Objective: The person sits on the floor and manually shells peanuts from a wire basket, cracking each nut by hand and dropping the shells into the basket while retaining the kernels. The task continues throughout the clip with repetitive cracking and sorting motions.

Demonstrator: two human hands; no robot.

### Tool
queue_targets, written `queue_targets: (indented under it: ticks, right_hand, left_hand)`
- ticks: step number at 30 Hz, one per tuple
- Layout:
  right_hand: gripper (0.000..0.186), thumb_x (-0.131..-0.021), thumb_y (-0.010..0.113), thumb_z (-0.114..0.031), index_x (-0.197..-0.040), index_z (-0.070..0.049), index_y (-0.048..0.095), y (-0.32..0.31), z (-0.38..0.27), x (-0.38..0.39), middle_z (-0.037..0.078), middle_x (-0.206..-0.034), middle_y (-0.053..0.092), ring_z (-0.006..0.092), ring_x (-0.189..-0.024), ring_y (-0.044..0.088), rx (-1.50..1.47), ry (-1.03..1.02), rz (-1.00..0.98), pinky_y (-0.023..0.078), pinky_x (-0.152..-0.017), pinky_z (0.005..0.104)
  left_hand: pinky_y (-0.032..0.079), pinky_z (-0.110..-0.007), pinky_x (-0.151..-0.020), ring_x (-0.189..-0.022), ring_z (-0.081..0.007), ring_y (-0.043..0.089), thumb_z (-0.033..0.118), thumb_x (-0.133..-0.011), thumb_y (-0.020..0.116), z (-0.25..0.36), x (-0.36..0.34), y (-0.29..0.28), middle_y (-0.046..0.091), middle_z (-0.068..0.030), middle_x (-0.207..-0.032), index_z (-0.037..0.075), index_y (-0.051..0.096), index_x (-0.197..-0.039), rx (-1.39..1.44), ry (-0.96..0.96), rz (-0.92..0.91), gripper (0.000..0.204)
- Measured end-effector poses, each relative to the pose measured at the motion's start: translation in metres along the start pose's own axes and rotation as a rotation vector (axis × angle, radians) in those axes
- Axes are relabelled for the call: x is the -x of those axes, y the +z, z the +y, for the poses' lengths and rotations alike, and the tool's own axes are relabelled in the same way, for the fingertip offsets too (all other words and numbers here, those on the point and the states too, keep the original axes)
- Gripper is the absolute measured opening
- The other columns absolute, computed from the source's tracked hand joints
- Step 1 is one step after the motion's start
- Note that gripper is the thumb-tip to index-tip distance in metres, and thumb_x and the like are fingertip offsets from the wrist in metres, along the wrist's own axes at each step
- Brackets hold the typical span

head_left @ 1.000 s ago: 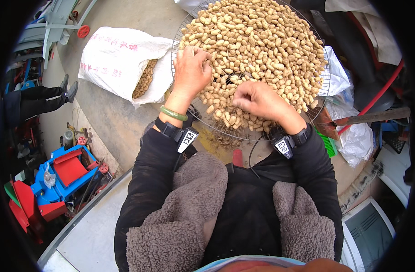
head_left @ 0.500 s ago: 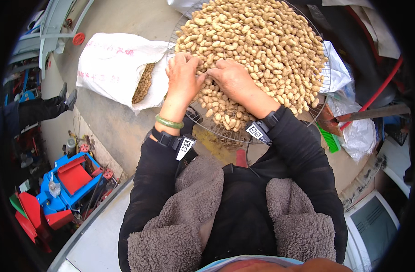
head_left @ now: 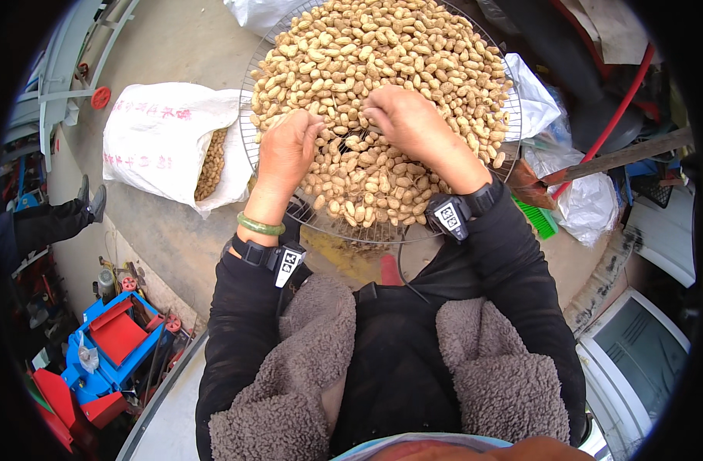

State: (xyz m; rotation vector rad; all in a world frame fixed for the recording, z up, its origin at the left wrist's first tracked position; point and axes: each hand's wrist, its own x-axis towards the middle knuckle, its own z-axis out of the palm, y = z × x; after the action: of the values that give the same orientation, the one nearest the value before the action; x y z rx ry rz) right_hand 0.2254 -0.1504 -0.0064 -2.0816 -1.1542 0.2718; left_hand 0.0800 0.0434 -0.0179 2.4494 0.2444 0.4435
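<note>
A heap of unshelled peanuts covers a round wire rack in front of me. Above the near left part of the heap, my left hand has its fingers curled with thumb and fingertips together. My right hand is closed too, held over the middle of the peanuts with its fingertips pointing left. Whatever either hand pinches is hidden. Between the two hands, a dark gap in the peanuts lets the wire mesh show through.
Left of the rack lies a white woven sack, its mouth showing more peanuts. A blue and red machine stands at lower left. Someone's legs show at far left. Right of the rack are a rusty metal bar, clear plastic bags and a green brush.
My hands, close together before, have drawn apart, the right one moving further from the left. A dark gap in the peanuts now shows between them. The whole view has shifted somewhat.
</note>
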Motion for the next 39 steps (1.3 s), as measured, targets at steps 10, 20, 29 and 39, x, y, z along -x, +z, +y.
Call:
queue_targets:
  ticks: [10,20,29,39]
  right_hand:
    - [0.033,-0.088,0.074,-0.017,-0.116,-0.003,0.063,-0.078,0.066,0.048,0.022,-0.11,0.062,0.0387,-0.1,0.066,0.159,0.297,0.053,0.054,-0.087,0.0432]
    - [0.01,-0.092,0.068,-0.012,-0.086,-0.005,0.064,-0.046,0.037,0.036,0.01,-0.087,0.058,0.0265,-0.087,0.059,-0.136,0.126,0.146,0.049,-0.081,0.0383]
    - [0.016,-0.098,0.065,-0.015,-0.091,-0.001,0.059,-0.008,-0.014,0.036,0.009,-0.08,0.065,0.0184,-0.072,0.065,-0.696,0.253,0.066,0.052,-0.065,0.0316]
    - [0.015,-0.102,0.059,-0.015,-0.089,-0.008,0.056,-0.058,0.034,0.034,0.004,-0.086,0.063,0.0125,-0.076,0.06,-0.601,0.239,0.277,0.05,-0.07,0.0269]
  left_hand:
    - [0.053,-0.034,-0.066,-0.072,-0.0222,0.068,0.014,-0.101,0.065,0.013,-0.007,0.017,0.068,-0.0086,-0.078,0.008,0.057,-0.091,0.191,-0.126,-0.003,0.014]
    - [0.057,-0.023,-0.069,-0.08,-0.0099,0.066,0.019,-0.108,0.056,0.027,-0.018,0.032,0.066,-0.0024,-0.098,0.001,0.057,-0.128,1.062,-0.678,-0.232,0.027]
    - [0.047,-0.018,-0.059,-0.068,-0.0051,0.058,0.026,-0.106,0.061,0.041,-0.016,0.024,0.066,0.0003,-0.087,0.006,0.066,-0.109,1.014,-0.511,-0.638,0.021]
    - [0.035,-0.018,-0.053,-0.059,-0.0027,0.043,0.029,-0.111,0.052,0.037,-0.006,0.027,0.051,0.0062,-0.073,0.006,0.066,-0.107,1.196,-0.494,-0.441,0.027]
